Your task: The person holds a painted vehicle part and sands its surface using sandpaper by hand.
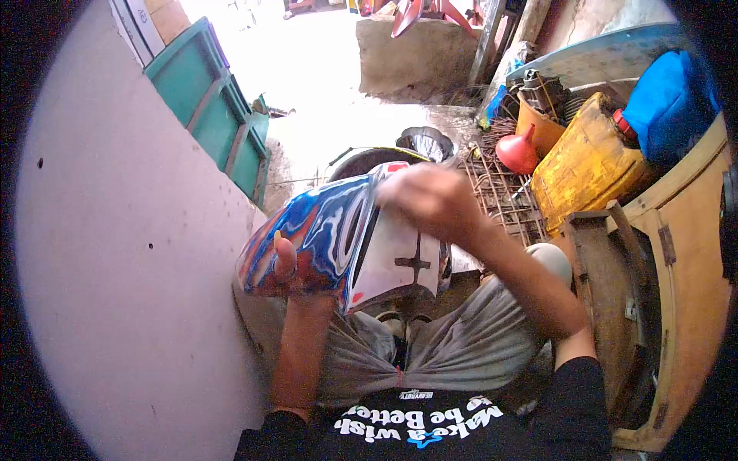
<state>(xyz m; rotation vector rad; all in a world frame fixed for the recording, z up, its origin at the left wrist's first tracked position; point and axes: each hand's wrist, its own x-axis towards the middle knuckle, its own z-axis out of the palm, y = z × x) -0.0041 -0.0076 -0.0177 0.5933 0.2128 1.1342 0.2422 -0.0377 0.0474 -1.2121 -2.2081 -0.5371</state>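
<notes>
A curved panel (323, 219) with swirls of blue, white and orange-red, and a white section with a black cross-like mark, rests over my knees. Under its left part my left hand (296, 269) supports it, with the thumb up against the near side and the other fingers hidden. My right hand (430, 200) is over the upper edge of the white section, fingers bent together and blurred by motion. Whatever its fingers hold, if anything, is too blurred to make out.
A pale wall (115, 246) runs along the left, beside a green panel (207, 100). To the right are a yellow jerrycan (588, 165), a red funnel (519, 151), a blue container (669, 107), metal mesh (500, 184) and wooden furniture (676, 253). A black basin (377, 161) lies beyond the panel.
</notes>
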